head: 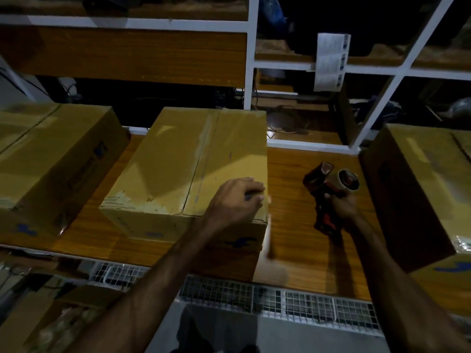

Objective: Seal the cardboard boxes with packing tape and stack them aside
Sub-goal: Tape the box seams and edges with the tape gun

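Observation:
A closed cardboard box with a taped centre seam sits in the middle of the wooden table. My left hand rests on the box's near right corner with fingers curled over the top edge. My right hand grips the handle of a red tape dispenser carrying a roll of tape, held just above the table to the right of the box. A strip of tape hangs down the box's right front edge.
Another cardboard box stands at the left and a third at the right edge of the table. White shelving rises behind, with a paper label hanging. A wire mesh panel runs below the table's front.

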